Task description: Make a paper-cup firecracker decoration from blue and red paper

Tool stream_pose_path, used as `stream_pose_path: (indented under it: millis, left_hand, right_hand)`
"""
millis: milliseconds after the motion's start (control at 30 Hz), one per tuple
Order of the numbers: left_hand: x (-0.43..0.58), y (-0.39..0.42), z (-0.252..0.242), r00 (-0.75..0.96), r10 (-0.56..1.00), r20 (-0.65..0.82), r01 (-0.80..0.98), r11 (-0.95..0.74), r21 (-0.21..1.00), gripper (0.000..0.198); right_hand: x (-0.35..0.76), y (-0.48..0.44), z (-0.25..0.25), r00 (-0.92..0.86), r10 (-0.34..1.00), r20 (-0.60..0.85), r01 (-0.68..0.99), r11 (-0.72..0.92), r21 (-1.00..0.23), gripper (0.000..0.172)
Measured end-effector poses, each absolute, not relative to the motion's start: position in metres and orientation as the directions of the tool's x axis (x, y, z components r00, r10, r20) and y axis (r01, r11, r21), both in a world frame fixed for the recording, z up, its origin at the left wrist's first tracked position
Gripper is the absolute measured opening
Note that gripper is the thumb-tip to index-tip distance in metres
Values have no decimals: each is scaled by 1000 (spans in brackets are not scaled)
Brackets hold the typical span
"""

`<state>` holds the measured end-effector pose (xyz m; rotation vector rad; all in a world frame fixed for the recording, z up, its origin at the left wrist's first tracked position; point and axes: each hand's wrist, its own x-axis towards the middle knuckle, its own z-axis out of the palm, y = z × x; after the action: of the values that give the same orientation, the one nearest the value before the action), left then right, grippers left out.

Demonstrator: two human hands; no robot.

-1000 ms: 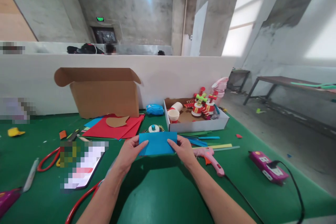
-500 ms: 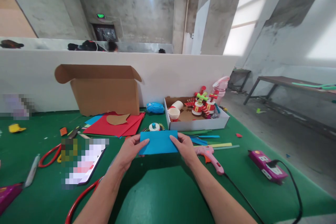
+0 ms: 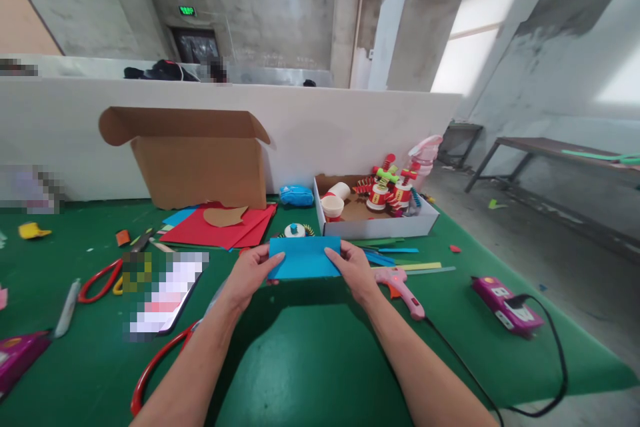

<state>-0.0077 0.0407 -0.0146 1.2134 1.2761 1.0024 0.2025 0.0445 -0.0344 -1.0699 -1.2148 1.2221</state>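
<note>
A blue sheet of paper is held up over the green table between both hands. My left hand pinches its left edge, thumb on the front. My right hand pinches the right edge the same way. Just behind the sheet lies a small round craft piece with a teal top.
A pink glue gun with a black cord lies right of my right hand. Red scissors and a phone lie left. Red paper sheets, an open cardboard box and a white box of paper-cup crafts stand behind. A pink power strip sits far right.
The view has tilted up slightly, so everything sits a little lower-to-higher in frame; both hands keep the blue sheet in the same grip.
</note>
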Motion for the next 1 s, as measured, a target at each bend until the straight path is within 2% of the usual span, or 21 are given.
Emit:
stream_pose_path:
  millis: [233,500,767,1000]
  left_hand:
    - [-6,40,-12,74,987,-140,111,132,985,51]
    - [-4,40,-13,70,988,-137,149,125,981,47]
    - [-4,40,-11,49,990,-134,128,126,984,47]
    - [-9,45,-17,69,997,-20,87,14,996,42]
  right_hand:
    - [202,43,-33,-77,997,3,-195,-12,-981,47]
    - [202,42,-34,-23,996,84,-4,84,-996,44]
    - [207,45,-32,-42,991,127,52,130,-990,41]
    - [217,48,-26,15,988,156,173,151,-973,42]
